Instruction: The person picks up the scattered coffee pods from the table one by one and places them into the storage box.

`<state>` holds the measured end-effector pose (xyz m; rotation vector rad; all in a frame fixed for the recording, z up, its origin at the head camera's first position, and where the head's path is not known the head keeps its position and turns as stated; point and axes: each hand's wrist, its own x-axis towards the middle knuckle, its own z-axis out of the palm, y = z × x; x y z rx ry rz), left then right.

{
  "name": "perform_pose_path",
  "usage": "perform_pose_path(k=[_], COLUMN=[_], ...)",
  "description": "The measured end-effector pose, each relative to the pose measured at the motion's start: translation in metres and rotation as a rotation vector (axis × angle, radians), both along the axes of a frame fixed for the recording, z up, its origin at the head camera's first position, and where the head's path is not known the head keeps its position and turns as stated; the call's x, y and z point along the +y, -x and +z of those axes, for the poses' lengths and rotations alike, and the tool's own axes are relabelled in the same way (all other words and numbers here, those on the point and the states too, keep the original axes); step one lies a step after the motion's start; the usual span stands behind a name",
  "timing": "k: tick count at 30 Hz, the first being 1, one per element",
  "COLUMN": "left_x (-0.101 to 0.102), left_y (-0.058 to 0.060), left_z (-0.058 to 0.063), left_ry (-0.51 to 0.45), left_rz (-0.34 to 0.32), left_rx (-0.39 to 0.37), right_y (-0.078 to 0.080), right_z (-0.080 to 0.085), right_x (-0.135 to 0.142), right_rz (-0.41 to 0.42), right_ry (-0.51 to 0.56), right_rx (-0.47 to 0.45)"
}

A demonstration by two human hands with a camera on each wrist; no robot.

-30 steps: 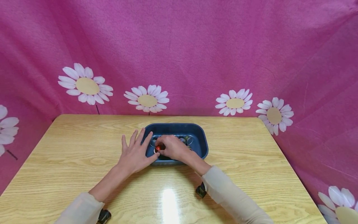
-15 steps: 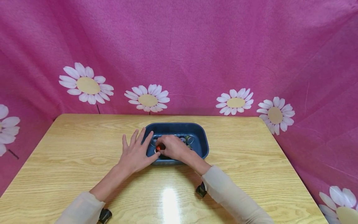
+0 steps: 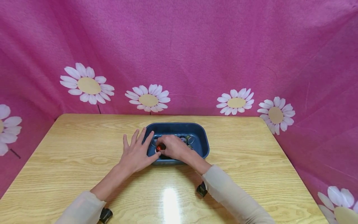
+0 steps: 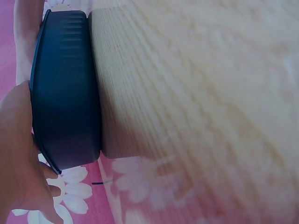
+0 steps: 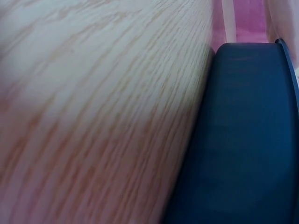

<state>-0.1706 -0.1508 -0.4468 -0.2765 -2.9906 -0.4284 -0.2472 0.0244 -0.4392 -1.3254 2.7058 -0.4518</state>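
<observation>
A dark blue rectangular bin [image 3: 200, 137] stands on the table, with several small round things with shiny rims [image 3: 190, 140] inside. My left hand [image 3: 135, 155] lies at the bin's left end, fingers spread and straight, thumb reaching across the front corner. The left wrist view shows that hand right at the rim of the bin [image 4: 65, 93]. Reaching in from the right, my right hand [image 3: 174, 147] pinches a small round thing with a red top [image 3: 159, 148] between thumb and fingers, low inside the bin. In the right wrist view, the bin's outer wall [image 5: 243, 140] fills the right side.
The light wood table [image 3: 246, 161] extends around the bin on all sides. Behind it hangs a pink cloth [image 3: 190, 56] printed with white daisies. Small black devices [image 3: 202, 189] show under both sleeves.
Both hands hold nearly the same pose. The whole head view has shifted very slightly, and the right hand keeps its pinch on the red-topped thing.
</observation>
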Motion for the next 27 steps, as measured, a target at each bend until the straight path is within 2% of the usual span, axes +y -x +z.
perform_pose_path(k=[12, 19, 27], left_x=[-0.001, -0.002, -0.001], left_y=[0.002, 0.001, 0.001], left_z=[-0.001, -0.003, -0.002], left_ry=[0.006, 0.019, -0.002], left_rz=[-0.002, 0.007, 0.012], left_rx=[-0.002, 0.007, -0.01], right_y=[0.006, 0.011, 0.012], right_z=[0.01, 0.021, 0.033], right_x=[0.012, 0.03, 0.053], right_rz=[-0.04, -0.072, -0.111], right_ry=[0.126, 0.183, 0.155], right_rx=[-0.091, -0.035, 0.045])
